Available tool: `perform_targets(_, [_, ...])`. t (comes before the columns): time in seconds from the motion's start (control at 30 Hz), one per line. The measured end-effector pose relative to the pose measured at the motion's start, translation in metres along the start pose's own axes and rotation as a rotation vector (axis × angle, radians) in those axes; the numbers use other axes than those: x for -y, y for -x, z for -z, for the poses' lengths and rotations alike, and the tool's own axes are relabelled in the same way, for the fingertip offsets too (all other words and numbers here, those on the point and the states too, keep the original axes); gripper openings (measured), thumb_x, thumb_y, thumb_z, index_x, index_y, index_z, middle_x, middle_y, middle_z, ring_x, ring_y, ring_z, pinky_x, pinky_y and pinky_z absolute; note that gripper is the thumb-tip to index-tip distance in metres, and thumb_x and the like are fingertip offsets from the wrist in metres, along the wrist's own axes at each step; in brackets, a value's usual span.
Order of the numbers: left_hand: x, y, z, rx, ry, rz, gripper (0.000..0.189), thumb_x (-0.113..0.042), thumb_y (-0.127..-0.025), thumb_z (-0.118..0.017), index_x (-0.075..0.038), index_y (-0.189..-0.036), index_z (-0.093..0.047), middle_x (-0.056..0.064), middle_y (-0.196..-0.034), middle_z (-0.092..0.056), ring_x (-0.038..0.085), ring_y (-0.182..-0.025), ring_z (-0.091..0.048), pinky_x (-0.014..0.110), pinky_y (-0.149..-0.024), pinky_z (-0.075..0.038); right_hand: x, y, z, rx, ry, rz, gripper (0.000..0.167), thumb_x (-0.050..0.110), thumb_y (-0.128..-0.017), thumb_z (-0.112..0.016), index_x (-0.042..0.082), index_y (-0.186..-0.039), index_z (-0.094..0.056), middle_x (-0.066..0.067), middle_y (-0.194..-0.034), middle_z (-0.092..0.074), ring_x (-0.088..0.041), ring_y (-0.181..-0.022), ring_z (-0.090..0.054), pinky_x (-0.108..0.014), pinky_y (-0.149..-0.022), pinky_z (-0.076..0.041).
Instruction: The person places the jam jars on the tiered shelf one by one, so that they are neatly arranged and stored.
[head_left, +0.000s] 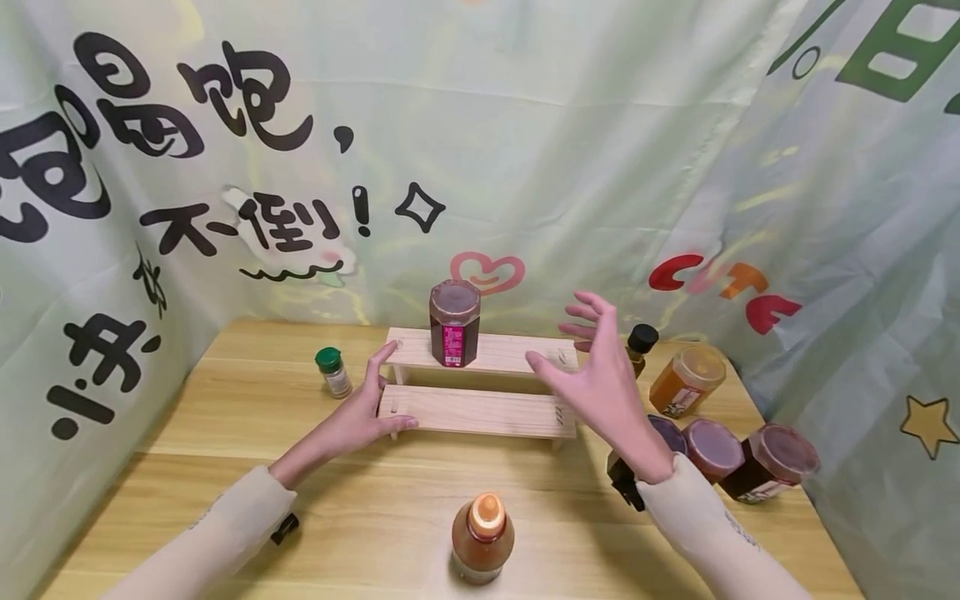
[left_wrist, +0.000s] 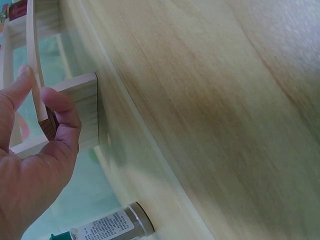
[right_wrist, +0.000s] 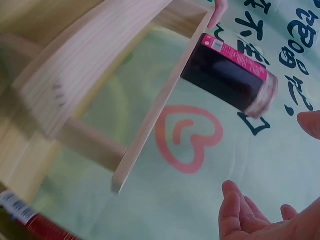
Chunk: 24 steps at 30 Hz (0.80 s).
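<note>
A person's left hand point(head_left: 363, 419) pinches 1 end of a 2-step wooden shelf point(head_left: 480, 411) as the right hand point(head_left: 602, 371) hovers, thumb and fingers apart, 1 dark jar point(head_left: 454, 323) standing on top between them

My sleeves point(head_left: 217, 521) are cream. Before me the rack point(head_left: 480, 410) is pale, finely streaked wood, while the surface point(head_left: 360, 508) is a warmer honey with long grain lines. I see a near-black jar point(head_left: 454, 332) with a bright magenta label point(head_left: 453, 343), a shaker point(head_left: 336, 377) capped in green with a white label point(left_wrist: 102, 228), a brown squeeze bottle point(head_left: 482, 547) tipped in orange, and an amber jar point(head_left: 678, 387) under a yellowish lid point(head_left: 699, 367). The cloth point(head_left: 540, 158) facing me is pale green, printed with bold black characters point(head_left: 81, 406), a pink heart point(right_wrist: 217, 129) and a dark-edged yellow star point(head_left: 930, 425).
</note>
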<state>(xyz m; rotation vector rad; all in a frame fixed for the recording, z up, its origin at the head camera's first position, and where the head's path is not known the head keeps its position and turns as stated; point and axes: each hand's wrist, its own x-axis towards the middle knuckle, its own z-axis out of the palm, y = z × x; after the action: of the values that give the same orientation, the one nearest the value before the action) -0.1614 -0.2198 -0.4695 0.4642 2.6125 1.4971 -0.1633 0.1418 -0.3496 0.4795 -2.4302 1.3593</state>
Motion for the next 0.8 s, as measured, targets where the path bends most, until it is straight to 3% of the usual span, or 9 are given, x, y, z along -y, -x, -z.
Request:
perform_targets(0.17, [0.000, 0.000, 0.000, -0.001, -0.001, 0.001, 0.124, -0.019, -0.092, -0.092, -0.035, -0.174, -0.001, 0.020, -0.112, -0.059, 0.026, -0.091, -0.068, 0.047, -0.086, -0.056, -0.008, 0.011, 0.017, -0.026, 0.033, 0.027, 0.094, 0.024, -0.093, -0.089, 0.018, -0.165, -0.028, -0.011, -0.155, -0.051, -0.033, -0.132, -0.064, -0.053, -0.106, -0.048])
perform_targets(0.4, [-0.001, 0.000, -0.001, 0.005, 0.000, -0.006, 0.124, -0.019, -0.092, -0.092, -0.034, -0.174, -0.001, 0.020, -0.113, -0.060, 0.024, -0.092, -0.068, 0.046, -0.085, -0.057, -0.019, 0.031, 0.043, -0.067, 0.088, 0.021, 0.090, 0.018, -0.094, -0.088, 0.014, -0.164, -0.031, -0.008, -0.156, -0.051, -0.031, -0.132, -0.064, -0.027, -0.100, -0.048])
perform_targets(0.53, [-0.001, 0.000, -0.002, 0.010, 0.002, 0.002, 0.124, -0.019, -0.092, -0.092, -0.034, -0.174, 0.000, 0.020, -0.114, -0.060, 0.024, -0.094, -0.068, 0.046, -0.088, -0.056, -0.022, 0.043, 0.058, -0.103, 0.098, 0.011, 0.089, 0.010, -0.093, -0.088, 0.012, -0.163, -0.034, -0.010, -0.154, -0.053, -0.032, -0.130, -0.064, -0.021, -0.098, -0.043])
perform_targets(0.8, [-0.003, 0.001, -0.001, 0.001, -0.011, 0.014, 0.125, -0.022, -0.092, -0.093, -0.036, -0.174, 0.001, 0.021, -0.117, -0.060, 0.027, -0.096, -0.068, 0.051, -0.091, -0.055, -0.034, 0.069, 0.090, -0.151, 0.159, -0.047, 0.098, 0.006, -0.090, -0.089, 0.021, -0.166, -0.029, -0.003, -0.153, -0.052, 0.001, -0.126, -0.057, -0.014, -0.083, -0.047])
